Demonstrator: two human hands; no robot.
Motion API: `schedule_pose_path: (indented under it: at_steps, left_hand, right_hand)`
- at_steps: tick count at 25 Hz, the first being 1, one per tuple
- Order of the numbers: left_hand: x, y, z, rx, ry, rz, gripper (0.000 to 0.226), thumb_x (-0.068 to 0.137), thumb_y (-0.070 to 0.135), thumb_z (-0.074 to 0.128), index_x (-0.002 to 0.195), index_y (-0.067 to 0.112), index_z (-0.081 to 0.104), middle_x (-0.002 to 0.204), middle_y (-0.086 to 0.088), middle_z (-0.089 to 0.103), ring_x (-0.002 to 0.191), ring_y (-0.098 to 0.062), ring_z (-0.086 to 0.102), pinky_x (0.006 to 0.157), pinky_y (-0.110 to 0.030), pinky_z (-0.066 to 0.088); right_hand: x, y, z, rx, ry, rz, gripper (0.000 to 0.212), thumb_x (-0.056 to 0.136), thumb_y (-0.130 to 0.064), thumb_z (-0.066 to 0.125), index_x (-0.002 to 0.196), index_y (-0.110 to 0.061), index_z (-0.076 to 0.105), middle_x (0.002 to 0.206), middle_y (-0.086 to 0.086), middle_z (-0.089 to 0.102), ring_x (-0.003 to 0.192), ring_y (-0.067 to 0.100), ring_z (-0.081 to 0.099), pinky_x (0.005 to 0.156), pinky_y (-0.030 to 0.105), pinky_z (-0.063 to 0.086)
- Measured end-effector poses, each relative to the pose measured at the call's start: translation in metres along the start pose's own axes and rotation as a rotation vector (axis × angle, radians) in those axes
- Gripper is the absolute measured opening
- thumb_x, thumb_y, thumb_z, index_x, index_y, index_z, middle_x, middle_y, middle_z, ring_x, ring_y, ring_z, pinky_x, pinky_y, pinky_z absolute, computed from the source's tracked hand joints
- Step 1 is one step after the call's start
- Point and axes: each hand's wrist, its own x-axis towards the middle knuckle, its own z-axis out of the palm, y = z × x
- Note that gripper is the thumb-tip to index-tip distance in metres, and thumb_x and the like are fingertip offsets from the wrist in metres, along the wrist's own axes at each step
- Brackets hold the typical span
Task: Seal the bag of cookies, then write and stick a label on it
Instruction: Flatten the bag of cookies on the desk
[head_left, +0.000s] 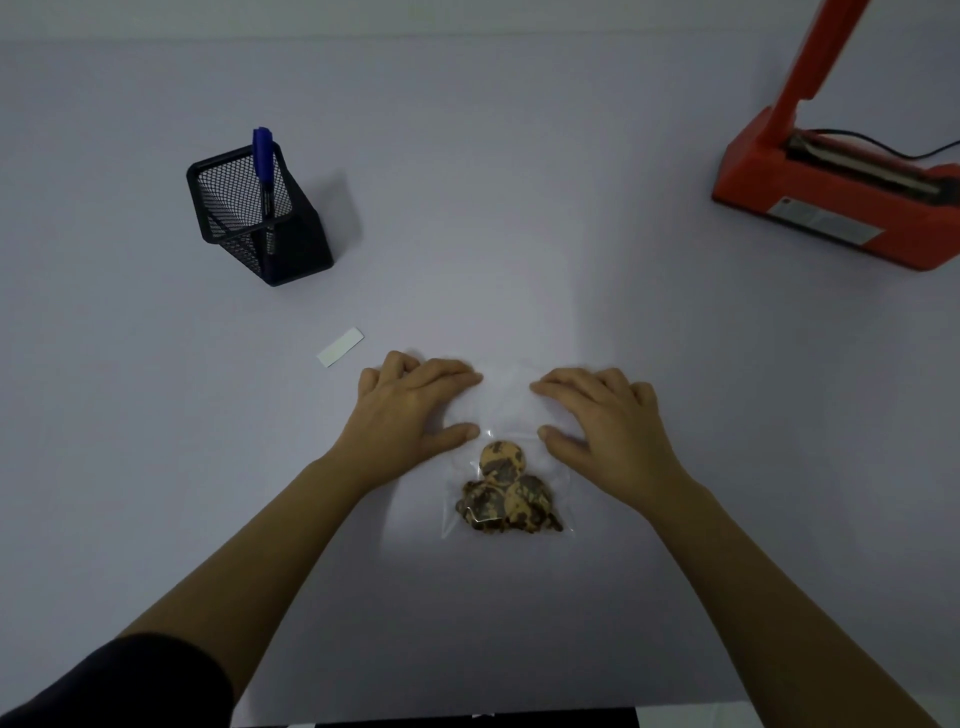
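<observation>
A clear plastic bag lies flat on the table in front of me, with several chocolate-chip cookies bunched at its near end. My left hand rests on the bag's upper left part with its fingers spread and lightly bent. My right hand rests the same way on the upper right part. The bag's far end between my hands looks open or loose, but I cannot tell for sure. A small white label strip lies to the left of my left hand. A blue marker stands in a black mesh pen holder.
An orange heat sealer with its arm raised and a black cable stands at the far right. The table is pale grey. A dark edge runs along the table's near side.
</observation>
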Motion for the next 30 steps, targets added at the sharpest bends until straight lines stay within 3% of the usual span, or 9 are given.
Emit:
schedule_pose_path:
  at_steps: [6,9,11,13,16,21,30]
  left_hand:
    - [-0.003,0.003,0.002,-0.014,0.049,-0.080,0.070,0.076,0.067,0.042,0.136,0.032,0.040,0.137,0.012,0.045,0.106,-0.019,0.036,0.081,-0.035,0.031]
    - [-0.008,0.016,0.007,-0.037,0.145,0.050,0.045,0.083,0.046,0.049,0.126,0.033,0.048,0.128,0.008,0.055,0.097,-0.020,0.040,0.074,-0.035,0.035]
    - [-0.009,0.020,0.011,-0.028,0.156,0.161,0.033,0.086,0.031,0.048,0.118,0.036,0.056,0.123,0.009,0.059,0.093,-0.018,0.038,0.072,-0.031,0.028]
    - [-0.007,0.020,0.013,0.012,0.121,0.247,0.037,0.085,0.025,0.044,0.115,0.038,0.061,0.122,0.008,0.060,0.093,-0.018,0.037,0.072,-0.031,0.024]
    - [-0.004,0.010,0.012,0.105,0.027,0.302,0.039,0.081,0.031,0.042,0.114,0.042,0.061,0.125,0.001,0.057,0.098,-0.021,0.039,0.072,-0.036,0.032]
    - [-0.007,0.007,0.010,0.137,-0.015,0.210,0.040,0.083,0.036,0.040,0.116,0.050,0.058,0.124,-0.002,0.052,0.099,-0.022,0.038,0.074,-0.037,0.033]
    - [-0.016,0.001,0.004,0.032,0.029,0.051,0.039,0.080,0.039,0.043,0.111,0.041,0.065,0.113,-0.003,0.055,0.098,-0.024,0.042,0.076,-0.039,0.034]
  right_hand:
    - [-0.003,-0.001,0.004,0.014,0.048,0.098,0.067,0.076,-0.052,0.042,0.134,-0.018,0.041,0.134,0.001,0.046,0.110,0.026,0.047,0.082,0.040,0.035]
    - [-0.004,-0.005,0.004,0.021,0.095,0.027,0.058,0.077,-0.041,0.046,0.132,-0.023,0.044,0.129,0.001,0.050,0.105,0.023,0.049,0.079,0.038,0.035]
    - [-0.003,-0.006,0.003,0.034,0.097,-0.005,0.048,0.079,-0.036,0.049,0.126,-0.026,0.049,0.124,-0.001,0.053,0.105,0.019,0.047,0.079,0.037,0.035]
    - [-0.003,-0.005,0.004,0.031,0.081,-0.007,0.043,0.080,-0.032,0.054,0.122,-0.028,0.051,0.122,-0.004,0.053,0.106,0.017,0.045,0.082,0.036,0.033]
    - [-0.003,-0.004,0.005,0.040,0.085,-0.006,0.040,0.080,-0.029,0.056,0.120,-0.030,0.053,0.118,-0.006,0.054,0.104,0.016,0.045,0.081,0.033,0.030]
    - [-0.006,-0.002,0.007,0.044,0.052,-0.111,0.031,0.082,-0.027,0.050,0.106,-0.040,0.065,0.109,-0.005,0.058,0.093,0.016,0.045,0.076,0.037,0.033]
    - [-0.008,-0.003,0.003,0.008,0.079,-0.016,0.029,0.076,-0.033,0.050,0.095,-0.041,0.071,0.109,-0.004,0.061,0.087,0.019,0.053,0.073,0.035,0.031]
